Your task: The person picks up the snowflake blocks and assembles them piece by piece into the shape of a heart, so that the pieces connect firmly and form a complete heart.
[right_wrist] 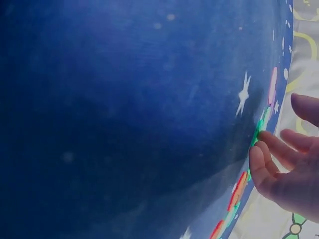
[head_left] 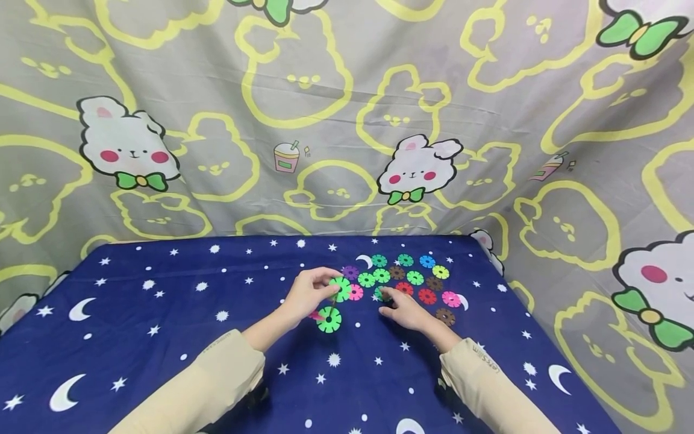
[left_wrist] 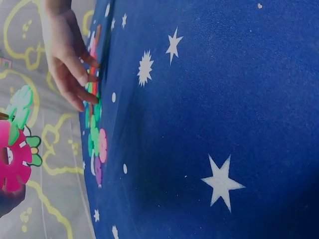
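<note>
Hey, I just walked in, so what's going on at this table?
A person's left hand has a small cluster of linked discs, including green and pink ones, in its grip above the dark blue cloth. The right hand is down at a green disc; whether it's touching it is hard to tell. More loose discs in several colors lie around that hand, not linked to the cluster.

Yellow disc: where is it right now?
Head view, right of centre: the yellow disc lies on the starry blue cloth at the spread's far-right corner, next to the blue disc and just beyond a brown disc.
</note>
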Demonstrator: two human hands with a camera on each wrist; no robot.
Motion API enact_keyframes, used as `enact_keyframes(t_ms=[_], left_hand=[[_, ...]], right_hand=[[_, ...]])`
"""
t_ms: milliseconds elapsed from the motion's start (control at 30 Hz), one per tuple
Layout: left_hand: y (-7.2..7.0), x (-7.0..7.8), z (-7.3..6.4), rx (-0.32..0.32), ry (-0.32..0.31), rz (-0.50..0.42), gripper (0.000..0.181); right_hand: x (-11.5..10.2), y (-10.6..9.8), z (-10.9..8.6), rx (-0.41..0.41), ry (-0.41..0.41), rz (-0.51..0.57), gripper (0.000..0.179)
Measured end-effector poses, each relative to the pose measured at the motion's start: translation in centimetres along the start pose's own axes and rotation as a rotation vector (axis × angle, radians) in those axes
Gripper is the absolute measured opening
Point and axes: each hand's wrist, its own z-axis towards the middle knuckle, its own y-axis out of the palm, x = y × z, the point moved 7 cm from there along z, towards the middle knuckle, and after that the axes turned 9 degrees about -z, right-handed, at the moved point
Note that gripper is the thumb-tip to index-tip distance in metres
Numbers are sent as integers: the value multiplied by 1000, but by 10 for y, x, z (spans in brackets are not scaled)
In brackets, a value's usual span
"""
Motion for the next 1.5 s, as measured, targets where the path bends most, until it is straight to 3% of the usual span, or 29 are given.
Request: enact_keyframes(t_ms=[333,533,633,833,1000,1200,1367,1500], left_hand=[[-1,1,-1,-9,4,-2,23],[0,3,-3,-28,4,-2,22],[0,3,-3,-37,6,-9,23],[1,3,-3,-33,-2,-2,23],[1,4,-3,-37,7,-6,23],[2,4,-2,-36,17,-7,23],[3,5,-2,-12,26,3,22],[4,6,-2,-3,20,-17,22]], right_hand=[[-4,1,0,-22,-47,14,37],[-1,5,-4,-8,1,-181,37],[0,4,-6,-1,16,-190,27],[-15,-7,-7,86,-144,7,14],[-38,-24,-13,261,-264,147,24],[-71,-41,-27,452,-419,167,31],[-97,-47,-38,515,-540,136,32],[-99,-43,-39,559,-604,91,36]])
